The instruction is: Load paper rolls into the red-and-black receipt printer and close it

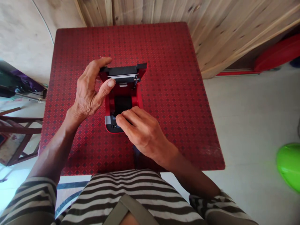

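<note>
A small red and black printer (140, 101) lies on the table with its lid (124, 69) raised, showing a metal bar and a dark inner bay (123, 103). At the lid's left end, my left hand (90, 86) grips it, thumb on the near side and fingers behind. My right hand (142, 129) is over the printer's black front panel (111, 128). Its fingers are curled together at the near edge of the bay, and whatever is between them is hidden. A pale grey patch (107, 120) shows on the panel's left corner.
The table (168, 78) wears a red patterned cover. A wooden wall (152, 12) runs along its far side. To the left stands a wooden chair (21, 128); a bright green round object (289, 165) is on the floor at right. A dark strap-like piece (138, 156) lies by my right wrist.
</note>
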A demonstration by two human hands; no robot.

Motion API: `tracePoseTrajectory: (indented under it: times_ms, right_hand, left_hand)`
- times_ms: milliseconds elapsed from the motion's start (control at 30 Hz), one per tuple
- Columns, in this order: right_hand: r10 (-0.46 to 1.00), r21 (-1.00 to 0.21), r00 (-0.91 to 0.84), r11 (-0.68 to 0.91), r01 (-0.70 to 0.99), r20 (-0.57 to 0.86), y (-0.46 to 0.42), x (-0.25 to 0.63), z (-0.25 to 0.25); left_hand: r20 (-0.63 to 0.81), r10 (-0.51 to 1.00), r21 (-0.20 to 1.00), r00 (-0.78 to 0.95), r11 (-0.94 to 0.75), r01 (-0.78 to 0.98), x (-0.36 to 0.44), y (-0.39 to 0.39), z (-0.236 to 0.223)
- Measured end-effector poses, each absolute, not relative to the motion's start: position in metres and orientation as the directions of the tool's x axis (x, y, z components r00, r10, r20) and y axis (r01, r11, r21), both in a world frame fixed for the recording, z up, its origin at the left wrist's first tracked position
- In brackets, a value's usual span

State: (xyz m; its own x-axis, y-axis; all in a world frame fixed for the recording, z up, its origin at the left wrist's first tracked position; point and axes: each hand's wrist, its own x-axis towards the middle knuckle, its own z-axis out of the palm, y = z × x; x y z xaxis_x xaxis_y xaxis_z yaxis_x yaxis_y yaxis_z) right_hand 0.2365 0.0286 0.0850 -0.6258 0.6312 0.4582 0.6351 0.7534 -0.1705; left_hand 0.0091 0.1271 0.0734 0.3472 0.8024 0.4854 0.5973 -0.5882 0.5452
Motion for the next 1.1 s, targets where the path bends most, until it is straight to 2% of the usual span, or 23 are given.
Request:
tracePoseTrajectory:
  times_ms: [200, 367, 567, 833, 1100]
  right_hand:
    - [0.608, -0.118, -0.525, 0.713, 0.691, 0.596, 0.022, 0.232, 0.076]
    - [0.604, -0.128, -0.515, 0.715, 0.687, 0.609, 0.015, 0.23, 0.069]
    - [0.574, -0.099, -0.504, 0.717, 0.69, 0.646, 0.013, 0.231, 0.064]
    - [0.538, -0.119, -0.466, 0.734, 0.669, 0.702, 0.011, 0.232, 0.06]
    - [0.568, -0.127, -0.471, 0.718, 0.684, 0.675, 0.011, 0.232, 0.057]
  left_hand:
    - [0.487, 0.809, 0.588, 0.328, -0.582, 0.562, 0.015, 0.121, 0.081]
    - [0.448, 0.845, 0.646, 0.293, -0.533, 0.546, 0.014, 0.118, 0.086]
    - [0.522, 0.75, 0.57, 0.406, -0.661, 0.488, 0.01, 0.099, 0.085]
    - [0.498, 0.728, 0.576, 0.471, -0.684, 0.448, 0.003, 0.067, 0.069]
    - [0.515, 0.697, 0.524, 0.499, -0.717, 0.459, 0.001, 0.052, 0.042]
